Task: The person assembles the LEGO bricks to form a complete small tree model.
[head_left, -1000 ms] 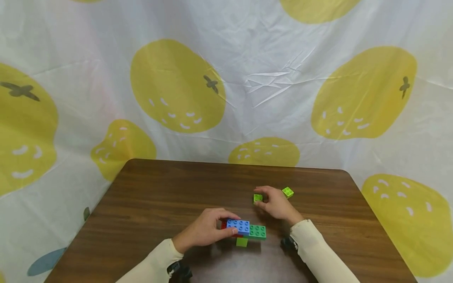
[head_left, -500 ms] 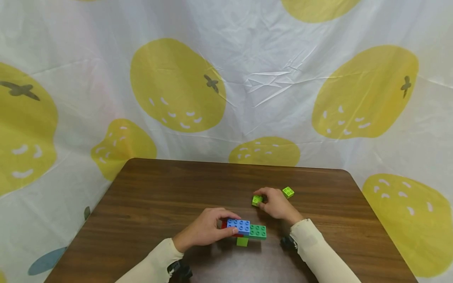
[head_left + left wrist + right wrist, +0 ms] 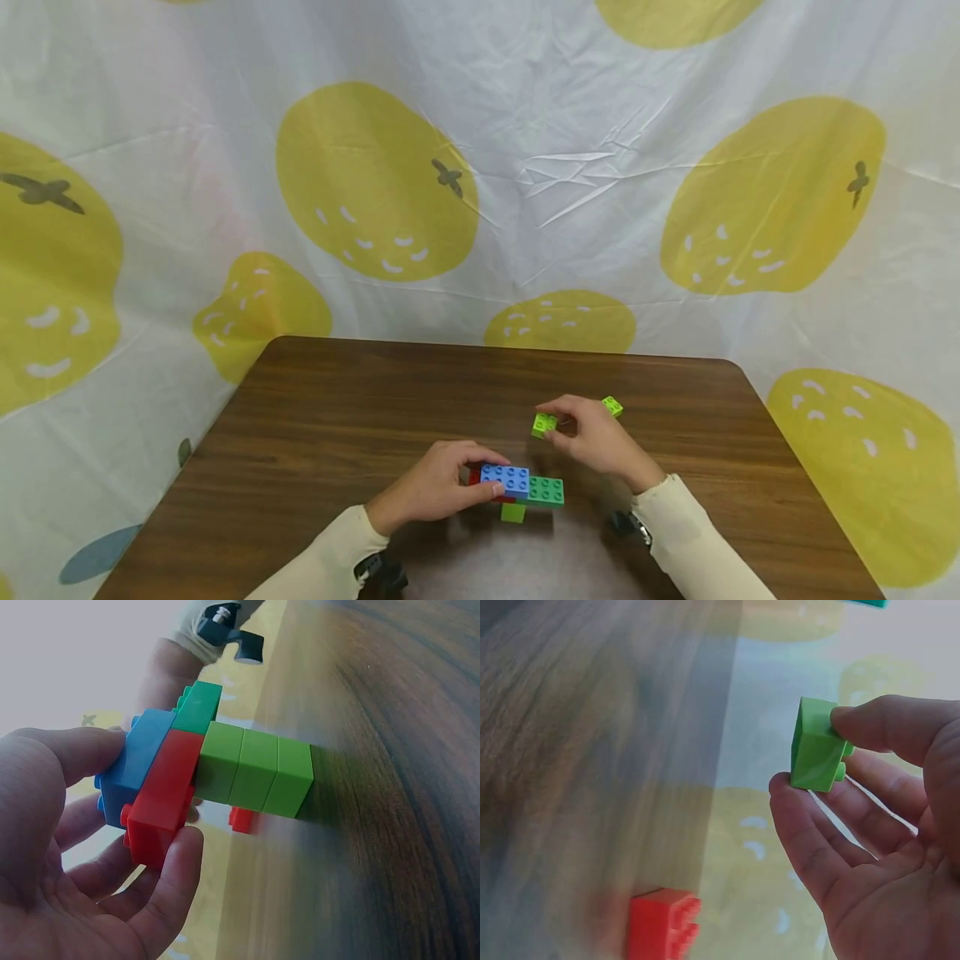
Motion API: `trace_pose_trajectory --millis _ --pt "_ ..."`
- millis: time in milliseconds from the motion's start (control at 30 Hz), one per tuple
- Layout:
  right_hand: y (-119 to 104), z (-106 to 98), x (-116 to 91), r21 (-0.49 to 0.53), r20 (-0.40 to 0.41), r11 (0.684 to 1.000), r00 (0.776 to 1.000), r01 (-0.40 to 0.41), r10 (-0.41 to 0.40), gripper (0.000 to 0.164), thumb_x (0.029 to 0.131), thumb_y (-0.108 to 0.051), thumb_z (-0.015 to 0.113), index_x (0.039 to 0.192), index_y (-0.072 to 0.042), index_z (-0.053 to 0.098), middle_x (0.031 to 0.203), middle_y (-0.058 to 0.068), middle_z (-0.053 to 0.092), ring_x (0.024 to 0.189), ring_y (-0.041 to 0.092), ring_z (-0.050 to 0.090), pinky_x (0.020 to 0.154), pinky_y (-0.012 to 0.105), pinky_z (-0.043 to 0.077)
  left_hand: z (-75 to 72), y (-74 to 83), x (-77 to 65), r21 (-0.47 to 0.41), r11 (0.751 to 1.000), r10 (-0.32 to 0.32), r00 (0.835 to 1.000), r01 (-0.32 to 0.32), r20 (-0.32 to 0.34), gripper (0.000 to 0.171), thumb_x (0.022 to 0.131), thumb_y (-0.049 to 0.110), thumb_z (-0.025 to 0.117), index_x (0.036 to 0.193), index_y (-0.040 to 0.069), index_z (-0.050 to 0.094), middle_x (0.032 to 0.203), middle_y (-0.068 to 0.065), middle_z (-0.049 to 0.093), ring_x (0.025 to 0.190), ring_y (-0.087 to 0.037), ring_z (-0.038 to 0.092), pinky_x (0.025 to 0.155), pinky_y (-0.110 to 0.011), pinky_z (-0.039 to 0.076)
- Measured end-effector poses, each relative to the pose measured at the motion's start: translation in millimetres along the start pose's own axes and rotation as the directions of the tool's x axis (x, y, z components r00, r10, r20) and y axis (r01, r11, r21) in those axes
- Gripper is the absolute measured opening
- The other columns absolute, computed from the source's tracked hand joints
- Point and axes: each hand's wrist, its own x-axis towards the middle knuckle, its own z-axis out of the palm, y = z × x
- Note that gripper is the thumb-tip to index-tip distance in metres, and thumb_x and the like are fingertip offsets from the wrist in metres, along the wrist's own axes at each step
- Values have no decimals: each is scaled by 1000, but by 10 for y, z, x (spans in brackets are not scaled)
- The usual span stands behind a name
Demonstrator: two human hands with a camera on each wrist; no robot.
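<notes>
"what is held in the right grip?"

"a lime block, pinched at its sides and held clear of the tabletop, on the far side of the build."

"and the left grip?"

"the build is clasped by it, nearer and further left, with a lime post underneath."

"which step is in hand?"

"a pick-up of that block, it seems; a spare block is seen at the far right."

"and next?"

"a steady build and careful lining-up would probably be called for, if joining is intended."
</notes>
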Motion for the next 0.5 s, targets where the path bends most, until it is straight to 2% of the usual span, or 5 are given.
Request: trace_pose_trajectory --millis 133,233,500 --pt "-101 -67 -62 10 -25 999 999 36 -36 37 91 -11 83 127 -8 74 114 3 75 90 21 70 80 42 62 -1 -5 12 -1 1000 10 1000 -10 -6 36 97 46 76 127 26 76 114 7 75 90 -10 63 74 -23 53" --pt "-163 -84 -126 26 -42 998 997 60 -59 36 89 -9 83 124 -5 75 112 3 76 88 17 71 77 39 62 -3 1 12 5 1000 13 1000 -13 -8 36 97 45 76 127 25 76 113 7 75 88 -10 63 73 -22 52" --pt "-300 -126 -335 83 -6 992 995 96 -96 35 92 -9 81 126 -10 74 118 2 75 97 11 73 84 39 64 1 17 -6 11 1000 9 1000 -9 -5 36 96 45 78 125 24 77 112 8 75 87 -7 62 72 -20 54"
